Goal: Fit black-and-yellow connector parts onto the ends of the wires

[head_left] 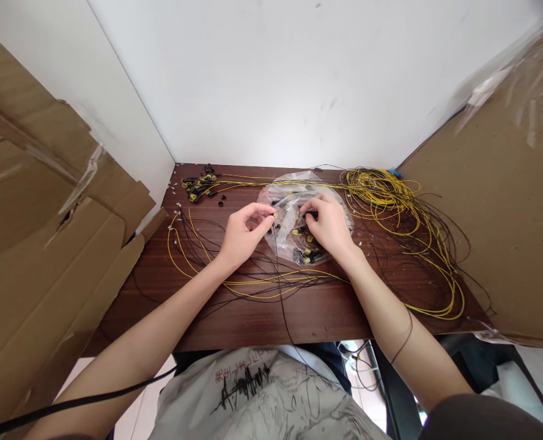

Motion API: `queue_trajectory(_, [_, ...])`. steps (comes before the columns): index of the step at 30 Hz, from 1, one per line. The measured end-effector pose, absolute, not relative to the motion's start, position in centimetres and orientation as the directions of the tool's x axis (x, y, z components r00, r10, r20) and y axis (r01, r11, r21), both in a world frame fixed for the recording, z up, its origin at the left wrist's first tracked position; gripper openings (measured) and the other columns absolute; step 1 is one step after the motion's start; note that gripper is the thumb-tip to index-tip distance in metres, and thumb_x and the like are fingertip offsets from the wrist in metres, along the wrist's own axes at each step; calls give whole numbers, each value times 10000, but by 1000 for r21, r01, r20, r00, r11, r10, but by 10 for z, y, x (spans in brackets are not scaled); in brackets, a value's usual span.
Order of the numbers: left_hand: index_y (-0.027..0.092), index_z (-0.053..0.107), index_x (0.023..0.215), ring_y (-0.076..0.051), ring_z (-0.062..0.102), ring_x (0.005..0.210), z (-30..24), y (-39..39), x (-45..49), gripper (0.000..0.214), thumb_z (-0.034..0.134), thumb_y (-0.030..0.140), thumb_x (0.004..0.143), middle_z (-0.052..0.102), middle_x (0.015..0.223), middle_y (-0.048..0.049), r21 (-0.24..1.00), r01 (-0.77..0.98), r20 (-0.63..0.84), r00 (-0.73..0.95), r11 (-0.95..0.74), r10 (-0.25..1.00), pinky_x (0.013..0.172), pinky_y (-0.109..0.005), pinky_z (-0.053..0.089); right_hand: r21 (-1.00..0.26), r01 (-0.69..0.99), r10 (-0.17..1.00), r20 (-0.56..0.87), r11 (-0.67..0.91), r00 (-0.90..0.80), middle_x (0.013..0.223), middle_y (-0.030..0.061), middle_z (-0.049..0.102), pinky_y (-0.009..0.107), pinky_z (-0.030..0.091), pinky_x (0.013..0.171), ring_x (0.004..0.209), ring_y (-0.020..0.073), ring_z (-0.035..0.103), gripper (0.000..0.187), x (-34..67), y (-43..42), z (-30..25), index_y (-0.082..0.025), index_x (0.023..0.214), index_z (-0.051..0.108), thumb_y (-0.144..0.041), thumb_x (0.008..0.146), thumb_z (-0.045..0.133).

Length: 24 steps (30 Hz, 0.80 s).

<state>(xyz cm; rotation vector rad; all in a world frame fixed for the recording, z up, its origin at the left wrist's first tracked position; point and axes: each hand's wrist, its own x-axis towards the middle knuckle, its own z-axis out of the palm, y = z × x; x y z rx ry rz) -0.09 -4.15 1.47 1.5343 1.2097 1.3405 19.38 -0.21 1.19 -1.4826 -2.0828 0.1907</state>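
Note:
My left hand [245, 231] rests on the dark wooden table [262, 311] and pinches a small yellow-tipped connector [275, 216] between thumb and forefinger. A thin black wire [280, 287] runs from it toward me. My right hand [325, 225] lies on a clear plastic bag [284, 194] of small black and yellow connectors, its fingers curled and pinching a small black piece [309, 214]. The two hands are close together, fingertips a few centimetres apart.
Loose yellow and black wires [413, 238] coil over the right half of the table and loop under my left wrist. A bunch of finished black connectors [199, 186] lies at the back left. Cardboard sheets [46, 244] flank both sides; a white wall stands behind.

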Motion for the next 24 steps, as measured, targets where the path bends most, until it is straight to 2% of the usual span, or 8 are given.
queue_trajectory(3, [146,676,853,-119,578,716,15,-42,-1,129,631,218,756,672,842,-44,949,170,270,2,-266,963,592,-207,471,-396,843,897,394,363,-202,907,96,568,365,425,777,898,250,530,259,195,-2,11,-168,816,662,-52,723,450])
queue_trajectory(11, [152,676,851,-119,575,712,15,-42,-1,126,635,217,752,670,827,-39,950,167,269,0,-266,963,586,-206,468,-419,839,910,368,347,-192,890,91,574,356,424,759,827,229,544,324,197,1,7,-161,813,667,-2,699,409])
queue_trajectory(17, [150,675,854,-118,575,710,15,-42,-1,127,632,212,752,673,840,-44,950,170,267,2,-263,964,580,-206,466,-414,831,891,412,371,-193,859,89,578,345,429,761,799,216,546,321,196,0,11,-152,818,652,-2,700,393])
queue_trajectory(24, [156,673,852,-126,585,726,14,-42,-1,126,624,219,754,676,856,-50,944,175,282,5,-279,959,592,-216,476,-517,764,896,406,386,-178,850,72,592,314,456,697,697,173,554,202,192,-2,16,-166,740,607,-41,692,456])
